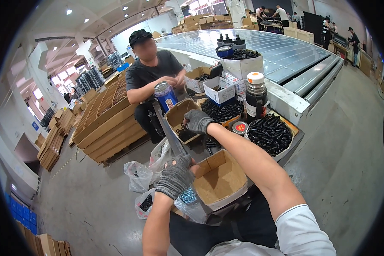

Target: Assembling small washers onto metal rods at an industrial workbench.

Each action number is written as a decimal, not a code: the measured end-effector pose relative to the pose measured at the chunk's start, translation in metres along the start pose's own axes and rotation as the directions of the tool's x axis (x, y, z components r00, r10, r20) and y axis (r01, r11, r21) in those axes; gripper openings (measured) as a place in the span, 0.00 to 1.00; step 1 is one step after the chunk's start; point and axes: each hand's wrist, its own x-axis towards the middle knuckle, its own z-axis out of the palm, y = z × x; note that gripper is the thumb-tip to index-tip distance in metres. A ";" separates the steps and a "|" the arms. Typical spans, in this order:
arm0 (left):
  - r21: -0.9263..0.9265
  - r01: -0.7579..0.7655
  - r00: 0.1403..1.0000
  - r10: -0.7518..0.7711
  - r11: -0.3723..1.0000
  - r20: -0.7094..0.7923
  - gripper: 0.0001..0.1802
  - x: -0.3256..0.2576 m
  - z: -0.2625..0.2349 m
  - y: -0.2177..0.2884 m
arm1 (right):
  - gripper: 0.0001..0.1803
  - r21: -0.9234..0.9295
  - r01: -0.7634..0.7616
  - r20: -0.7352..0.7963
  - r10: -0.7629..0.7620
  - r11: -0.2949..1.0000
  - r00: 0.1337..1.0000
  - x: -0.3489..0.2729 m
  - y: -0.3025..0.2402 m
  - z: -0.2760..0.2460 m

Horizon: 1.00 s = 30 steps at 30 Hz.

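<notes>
My right hand (198, 121), in a grey knitted glove, reaches into a cardboard box (173, 114) with small black ring-like parts (185, 135) at its bottom. Its fingers are bent together over those parts; whatever is between the fingertips is too small to make out. My left hand (175, 174), gloved too with bare fingertips, is closed beside the left edge of a bare-bottomed cardboard box (221, 179). Its curled fingers hide what they hold, if anything. Just below the left hand, a bag of small bluish metal screws (187, 196) lies against the box.
Black parts fill a tray (269, 135) at right and a box (222, 111) behind. A black thermos (256, 96), a round tin (239, 127) and a blue-labelled jar (165, 96) stand around. Plastic bags (138, 176) hang at left. A co-worker (151, 70) sits opposite, near stacked cardboard (111, 128).
</notes>
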 end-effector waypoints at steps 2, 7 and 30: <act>0.024 -0.074 0.995 0.075 0.997 -0.063 0.13 0.007 0.004 -0.010 | 0.09 0.230 -0.085 0.000 0.087 0.969 0.996 -0.001 0.002 -0.007; 0.035 -0.076 0.995 0.074 0.996 0.064 0.13 0.015 -0.003 -0.017 | 0.11 0.293 -0.118 0.063 0.104 0.949 0.993 0.000 -0.003 -0.005; 0.157 0.154 0.962 -0.112 0.976 -0.248 0.08 -0.109 0.153 -0.265 | 0.11 -0.030 0.006 0.165 -0.001 1.000 0.986 -0.001 -0.016 0.005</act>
